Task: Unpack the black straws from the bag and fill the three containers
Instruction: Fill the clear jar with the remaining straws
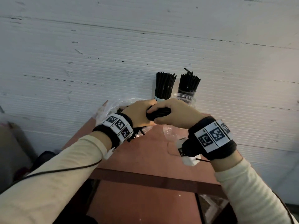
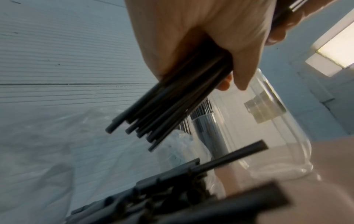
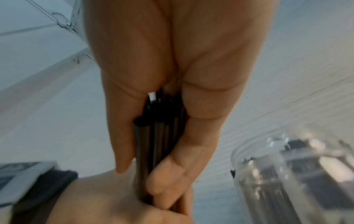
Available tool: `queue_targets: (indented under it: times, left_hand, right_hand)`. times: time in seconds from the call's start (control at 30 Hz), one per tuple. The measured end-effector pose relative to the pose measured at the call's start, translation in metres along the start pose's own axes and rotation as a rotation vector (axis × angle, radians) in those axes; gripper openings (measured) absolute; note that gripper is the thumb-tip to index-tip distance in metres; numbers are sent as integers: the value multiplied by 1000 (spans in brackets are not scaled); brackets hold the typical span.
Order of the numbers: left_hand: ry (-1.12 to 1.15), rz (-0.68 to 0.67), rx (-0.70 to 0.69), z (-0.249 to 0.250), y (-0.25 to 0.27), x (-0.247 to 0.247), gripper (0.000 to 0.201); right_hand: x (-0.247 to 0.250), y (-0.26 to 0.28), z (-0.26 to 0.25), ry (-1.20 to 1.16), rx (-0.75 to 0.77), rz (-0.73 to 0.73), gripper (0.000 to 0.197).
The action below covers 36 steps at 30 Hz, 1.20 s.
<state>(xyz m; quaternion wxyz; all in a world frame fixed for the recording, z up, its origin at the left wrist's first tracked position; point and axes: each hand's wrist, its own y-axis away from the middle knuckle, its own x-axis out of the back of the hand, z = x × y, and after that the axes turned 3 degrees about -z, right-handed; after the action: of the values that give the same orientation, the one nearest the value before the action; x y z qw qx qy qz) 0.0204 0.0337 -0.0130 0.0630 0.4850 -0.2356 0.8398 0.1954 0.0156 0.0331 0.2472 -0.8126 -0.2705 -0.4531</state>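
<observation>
Both hands grip one bundle of black straws (image 1: pixel 159 114) above the brown table. My left hand (image 1: pixel 139 113) wraps its left part, and the straw ends (image 2: pixel 151 121) stick out below that fist. My right hand (image 1: pixel 174 113) curls round the other part, fingers closed on the straws (image 3: pixel 159 136). Behind the hands stand two clear containers with upright black straws: one (image 1: pixel 164 85) at the left, one (image 1: pixel 188 88) at the right. The clear plastic bag (image 1: pixel 111 107) with more straws (image 2: pixel 172 189) lies under my left wrist. A third container is not plainly visible.
The small brown table (image 1: pixel 145 154) stands against a white ribbed wall (image 1: pixel 113 54). Crumpled clear plastic (image 1: pixel 169 135) lies under my right hand. A black cable (image 1: pixel 64 170) hangs from my left wrist. Dark items sit on the floor at the left.
</observation>
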Motion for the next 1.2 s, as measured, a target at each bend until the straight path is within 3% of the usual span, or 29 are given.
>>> queue_targets:
  times: [0.1,0.23,0.33,0.47,0.57,0.7,0.97,1.07,1.2]
  left_hand:
    - [20,67,-18,16,-2,0,11]
    - [377,135,6,41,-4,-3,18]
    - [590,60,85,56,-8,-15,20]
    - [806,-66,186,53,-5,-33,13]
    - [883,-160,260,44,0,-44,43]
    - [865,-210,276,39,0,-48,35]
    - [772,-273,300,43,4,-54,36]
    - [681,-238,285,44,4,-51,56]
    - [684,-204,181,49,6,-34,31]
  right_hand:
    - [18,20,0,-59,33,71,43]
    - [33,30,-11,-36,156,436,51]
    - [32,19,-15,-58,310,635,48]
    - [18,5,-4,1,305,566,28]
    - [3,1,9,77,207,433,20]
    - [-1,-1,15,33,232,541,13]
    - [-3,1,16,8,220,507,14]
    - [0,7,14,-51,222,570,32]
    - [13,25,9,-248,173,626,82]
